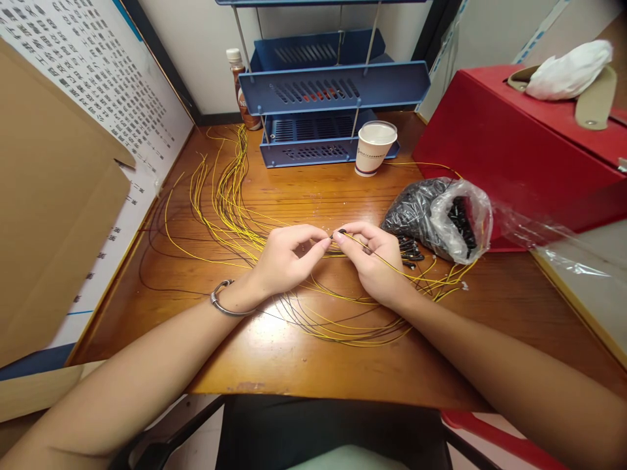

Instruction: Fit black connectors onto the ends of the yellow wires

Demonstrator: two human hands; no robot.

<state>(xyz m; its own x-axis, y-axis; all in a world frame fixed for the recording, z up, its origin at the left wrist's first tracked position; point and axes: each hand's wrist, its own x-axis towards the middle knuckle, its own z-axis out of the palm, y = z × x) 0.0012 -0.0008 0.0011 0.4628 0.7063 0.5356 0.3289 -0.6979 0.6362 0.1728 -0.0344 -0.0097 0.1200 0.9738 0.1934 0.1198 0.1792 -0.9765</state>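
Note:
My left hand [287, 258] and my right hand [375, 258] meet at the middle of the wooden desk [274, 362], fingertips pinched together. The left pinches the end of a thin yellow wire [321, 243]. The right pinches a small black connector piece [341, 232] against that wire end. A silver bracelet [223, 299] circles my left wrist. Several yellow and dark wires [230, 202] fan across the desk to the left and loop under both hands. A clear plastic bag of black connectors [441, 219] lies just right of my right hand, with a few loose pieces [409, 251] beside it.
A blue stacked letter tray [333, 91] stands at the back, a paper cup [375, 147] before it and a brown bottle [240, 88] to its left. A red box [519, 143] with a white bag on top fills the right. Cardboard [53, 215] leans at left.

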